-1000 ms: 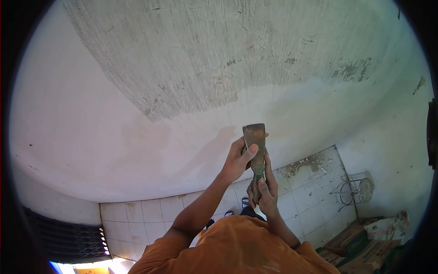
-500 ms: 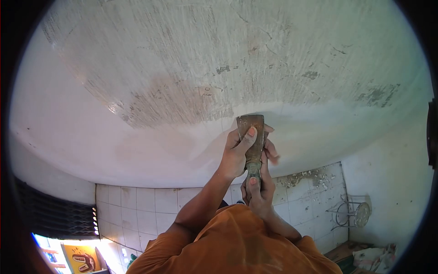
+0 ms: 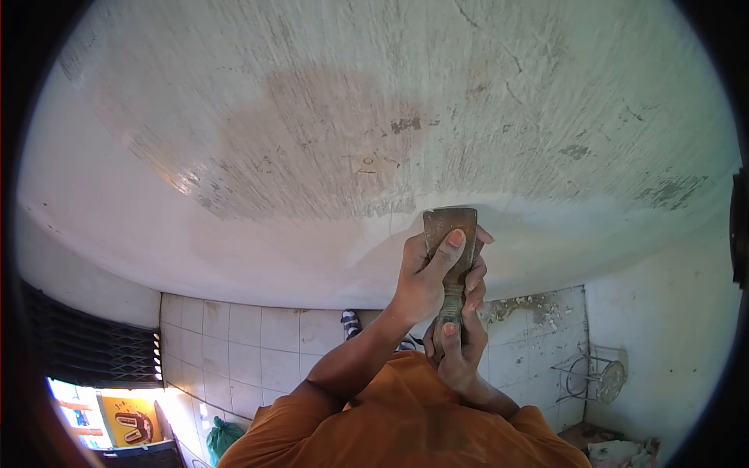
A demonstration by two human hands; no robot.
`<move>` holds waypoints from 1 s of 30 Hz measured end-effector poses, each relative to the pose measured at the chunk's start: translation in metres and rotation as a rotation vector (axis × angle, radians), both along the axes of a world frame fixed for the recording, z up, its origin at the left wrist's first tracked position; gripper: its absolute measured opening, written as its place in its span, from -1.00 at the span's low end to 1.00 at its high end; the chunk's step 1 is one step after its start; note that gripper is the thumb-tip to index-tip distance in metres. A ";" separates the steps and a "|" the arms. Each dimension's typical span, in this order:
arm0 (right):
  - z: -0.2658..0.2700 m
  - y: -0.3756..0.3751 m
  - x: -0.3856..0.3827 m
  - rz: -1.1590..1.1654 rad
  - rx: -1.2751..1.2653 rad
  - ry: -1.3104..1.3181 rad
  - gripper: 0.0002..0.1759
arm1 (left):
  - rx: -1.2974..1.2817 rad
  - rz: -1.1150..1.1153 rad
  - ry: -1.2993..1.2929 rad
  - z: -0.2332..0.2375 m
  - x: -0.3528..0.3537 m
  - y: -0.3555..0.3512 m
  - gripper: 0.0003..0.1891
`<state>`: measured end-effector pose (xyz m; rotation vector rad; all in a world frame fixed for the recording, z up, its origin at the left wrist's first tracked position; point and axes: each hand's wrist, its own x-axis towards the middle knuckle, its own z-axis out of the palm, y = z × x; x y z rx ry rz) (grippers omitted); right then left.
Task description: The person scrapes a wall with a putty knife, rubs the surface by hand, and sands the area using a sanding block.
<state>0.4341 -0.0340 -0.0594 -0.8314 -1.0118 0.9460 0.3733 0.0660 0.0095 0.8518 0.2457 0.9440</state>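
A scraper with a broad, worn metal blade [image 3: 450, 226] is held upright against the wall [image 3: 343, 257], its edge near where rough, scratched plaster meets a smoother pale band. My left hand [image 3: 425, 273] grips the blade, with the thumb on its face and fingers behind. Lower down, my right hand [image 3: 460, 339] is wrapped round the handle, its thumb lying along it. Grey patches and vertical scratch marks cover the upper wall.
White floor tiles [image 3: 242, 335] with debris lie below the wall. A round-seated metal stool [image 3: 611, 381] stands at the right. At lower left are a dark folding grille [image 3: 86, 335], a yellow picture panel [image 3: 133, 421] and a green bag [image 3: 224, 438].
Both hands and the scraper have shifted a little right and down in the view. The view itself has moved, and a foot in a sandal now shows below the wall.
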 end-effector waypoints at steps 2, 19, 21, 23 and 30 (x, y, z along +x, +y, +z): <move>0.001 0.001 0.003 0.008 -0.004 -0.020 -0.63 | -0.002 0.004 -0.010 -0.001 0.001 0.001 -0.56; 0.014 -0.003 0.001 -0.058 -0.009 -0.096 -0.51 | 0.006 -0.005 -0.101 0.002 0.007 0.000 -0.56; 0.021 -0.006 0.004 -0.050 -0.032 -0.094 -0.51 | -0.006 -0.021 -0.113 0.010 0.008 -0.001 -0.56; 0.019 -0.005 0.005 -0.049 -0.035 -0.095 -0.52 | -0.012 -0.013 -0.104 0.010 0.007 -0.001 -0.57; 0.029 0.001 0.006 -0.054 -0.045 -0.100 -0.66 | 0.010 -0.003 -0.095 0.023 0.008 0.004 -0.56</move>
